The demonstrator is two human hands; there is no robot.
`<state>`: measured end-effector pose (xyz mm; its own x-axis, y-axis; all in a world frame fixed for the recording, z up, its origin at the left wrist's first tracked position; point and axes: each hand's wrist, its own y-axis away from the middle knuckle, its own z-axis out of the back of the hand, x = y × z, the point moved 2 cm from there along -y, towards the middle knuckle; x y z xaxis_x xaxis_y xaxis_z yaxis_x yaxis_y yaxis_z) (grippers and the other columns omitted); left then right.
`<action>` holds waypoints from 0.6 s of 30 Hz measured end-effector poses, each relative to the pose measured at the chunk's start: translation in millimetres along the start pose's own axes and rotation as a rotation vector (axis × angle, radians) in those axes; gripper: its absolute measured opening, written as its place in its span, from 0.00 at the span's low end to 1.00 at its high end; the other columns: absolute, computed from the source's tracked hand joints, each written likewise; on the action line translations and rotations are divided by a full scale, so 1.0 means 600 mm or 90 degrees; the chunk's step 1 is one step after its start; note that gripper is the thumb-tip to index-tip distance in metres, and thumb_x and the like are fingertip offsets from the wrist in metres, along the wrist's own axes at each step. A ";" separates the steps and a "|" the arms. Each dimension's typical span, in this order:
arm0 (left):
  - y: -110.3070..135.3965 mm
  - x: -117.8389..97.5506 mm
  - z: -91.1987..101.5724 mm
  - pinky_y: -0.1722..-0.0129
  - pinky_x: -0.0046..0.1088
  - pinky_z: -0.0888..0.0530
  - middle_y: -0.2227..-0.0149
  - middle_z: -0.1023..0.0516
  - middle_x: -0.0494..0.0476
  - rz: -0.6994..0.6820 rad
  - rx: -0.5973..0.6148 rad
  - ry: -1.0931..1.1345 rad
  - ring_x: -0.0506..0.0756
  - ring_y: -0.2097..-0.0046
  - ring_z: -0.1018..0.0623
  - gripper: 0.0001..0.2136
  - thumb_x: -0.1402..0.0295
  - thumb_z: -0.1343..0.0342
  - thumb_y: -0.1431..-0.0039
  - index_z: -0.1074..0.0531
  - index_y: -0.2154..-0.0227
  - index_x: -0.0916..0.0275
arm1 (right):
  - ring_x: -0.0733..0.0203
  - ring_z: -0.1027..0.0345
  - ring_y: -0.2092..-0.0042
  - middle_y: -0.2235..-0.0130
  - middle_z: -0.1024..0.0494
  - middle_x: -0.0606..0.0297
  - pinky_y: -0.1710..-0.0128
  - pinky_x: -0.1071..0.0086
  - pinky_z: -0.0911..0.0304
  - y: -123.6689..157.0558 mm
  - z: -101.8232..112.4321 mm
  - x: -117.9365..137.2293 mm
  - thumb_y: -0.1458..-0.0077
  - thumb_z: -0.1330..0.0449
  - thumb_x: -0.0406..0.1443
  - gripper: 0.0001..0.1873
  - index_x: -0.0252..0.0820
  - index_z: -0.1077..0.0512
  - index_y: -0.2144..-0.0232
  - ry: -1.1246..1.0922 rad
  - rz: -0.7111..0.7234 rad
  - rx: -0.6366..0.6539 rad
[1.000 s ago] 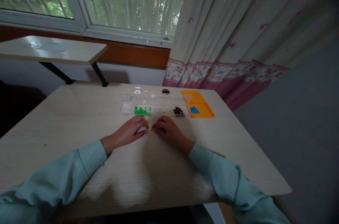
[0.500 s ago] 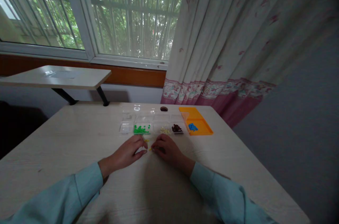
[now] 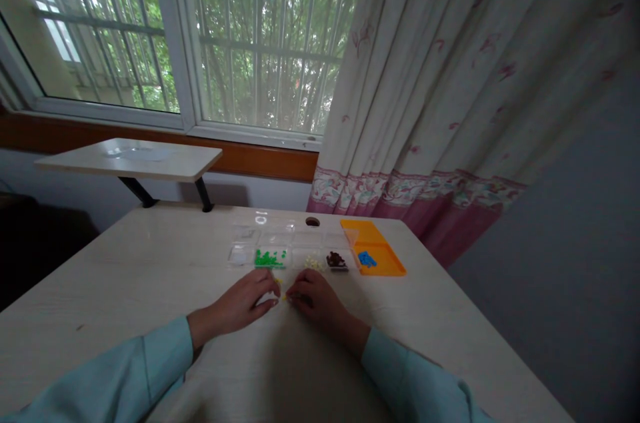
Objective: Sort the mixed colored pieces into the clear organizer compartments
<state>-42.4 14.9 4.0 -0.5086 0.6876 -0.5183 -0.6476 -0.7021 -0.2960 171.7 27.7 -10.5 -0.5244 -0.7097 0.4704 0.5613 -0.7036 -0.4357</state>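
Both my hands rest on the pale wooden table (image 3: 125, 283), fingertips almost meeting. My left hand (image 3: 245, 303) lies curled with thumb and fingers pinched together. My right hand (image 3: 315, 296) is curled the same way, fingertips pointing left. A few tiny yellow beads (image 3: 281, 289) lie on the table between the two sets of fingertips; whether either hand holds one is too small to tell. Just beyond the hands sits a clear compartment box (image 3: 293, 248) with green beads (image 3: 270, 257), pale beads (image 3: 314, 263) and dark brown beads (image 3: 337, 259) in separate cells.
An orange tray (image 3: 383, 256) with blue beads (image 3: 367, 259) lies right of the box. A round hole (image 3: 313, 221) is in the table's far edge. A second table (image 3: 135, 159) stands under the window at left. A curtain (image 3: 450, 89) hangs at right.
The camera has tilted upward, so the table and hands sit lower in the picture and more window shows. The hands have stayed together at the yellow beads.
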 end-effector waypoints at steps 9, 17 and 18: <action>0.000 0.002 -0.005 0.53 0.34 0.31 0.59 0.31 0.57 -0.010 -0.014 -0.022 0.56 0.55 0.30 0.08 0.65 0.52 0.36 0.31 0.57 0.58 | 0.60 0.33 0.60 0.64 0.26 0.62 0.58 0.66 0.36 -0.008 0.004 0.002 0.49 0.40 0.26 0.10 0.43 0.23 0.66 0.018 0.000 0.016; -0.002 0.007 -0.002 0.52 0.35 0.31 0.58 0.31 0.58 -0.006 -0.009 -0.010 0.57 0.54 0.30 0.10 0.63 0.50 0.36 0.32 0.55 0.58 | 0.61 0.33 0.61 0.62 0.26 0.60 0.59 0.68 0.35 -0.009 0.013 0.002 0.46 0.40 0.28 0.11 0.42 0.24 0.60 -0.041 -0.018 0.028; -0.002 0.008 -0.002 0.52 0.35 0.31 0.58 0.31 0.58 -0.002 -0.006 -0.012 0.57 0.54 0.30 0.10 0.63 0.50 0.36 0.32 0.55 0.58 | 0.62 0.33 0.62 0.62 0.26 0.60 0.60 0.68 0.35 -0.009 0.014 0.002 0.46 0.40 0.29 0.11 0.42 0.24 0.60 -0.045 -0.016 0.032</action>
<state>-43.2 18.8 1.1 -0.5166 0.6933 -0.5025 -0.6441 -0.7013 -0.3055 173.5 30.7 -1.1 -0.4935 -0.6860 0.5346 0.5811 -0.7174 -0.3842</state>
